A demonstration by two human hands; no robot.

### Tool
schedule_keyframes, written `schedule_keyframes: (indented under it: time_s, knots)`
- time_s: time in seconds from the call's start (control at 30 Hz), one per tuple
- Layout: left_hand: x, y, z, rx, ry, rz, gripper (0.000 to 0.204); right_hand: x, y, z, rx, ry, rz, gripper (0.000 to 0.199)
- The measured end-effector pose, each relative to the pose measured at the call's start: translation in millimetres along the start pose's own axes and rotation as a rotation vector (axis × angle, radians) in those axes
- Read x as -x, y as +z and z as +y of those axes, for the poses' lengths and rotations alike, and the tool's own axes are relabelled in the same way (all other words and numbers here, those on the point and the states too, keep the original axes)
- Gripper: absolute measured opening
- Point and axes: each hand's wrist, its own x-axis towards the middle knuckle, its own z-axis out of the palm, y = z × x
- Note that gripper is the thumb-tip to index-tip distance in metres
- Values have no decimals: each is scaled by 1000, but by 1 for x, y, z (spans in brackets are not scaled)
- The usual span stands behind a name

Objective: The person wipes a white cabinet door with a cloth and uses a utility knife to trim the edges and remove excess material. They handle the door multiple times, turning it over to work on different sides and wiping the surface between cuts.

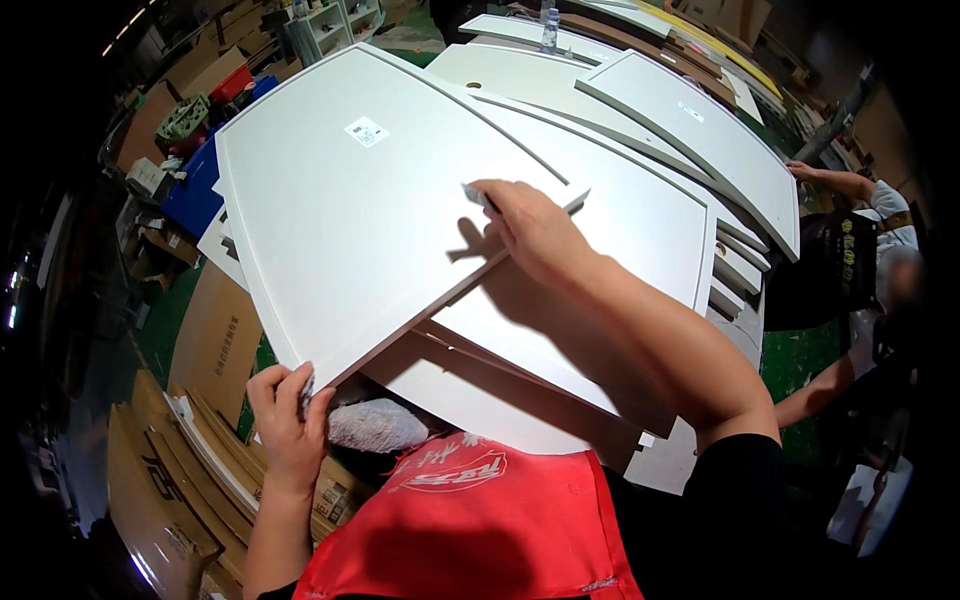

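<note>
Stacked white boards [640, 215] lie beneath; left hand [288, 420] and right hand [530, 230] clasp a tilted white panel [370, 200], whose near corner could slip.

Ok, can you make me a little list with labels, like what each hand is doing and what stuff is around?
left hand: grips the near corner of the white board
right hand: fingers pinch the board's far right corner
board: lifted and tilted over a stack of white panels
below: red apron, crumpled rag
left side: cardboard sheets
far right: another person's arm
</note>
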Motion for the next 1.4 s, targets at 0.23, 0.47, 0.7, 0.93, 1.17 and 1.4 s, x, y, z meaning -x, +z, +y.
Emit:
schedule_keyframes:
  time_s: [0.23,0.47,0.7,0.93,1.17,1.4]
  knots:
    - [21,-29,-51,-38,-200,56,36,26,23,-69,6,-34,-67,27]
    - [2,-41,-96,-114,-170,58,34,47,31,-141,-399,141,-104,18]
    - [-35,17,71,223,209,-215,32,105,-54,-95,-739,628,399,30]
    - [-50,50,118,372,450,-339,29,136,-57,-103,-979,782,305,30]
    - [-27,15,28,190,109,-125,13,136,-42,-108,-1086,886,223,31]
    - [-27,10,21,343,-329,80,7,130,-29,-125,-1252,721,46,38]
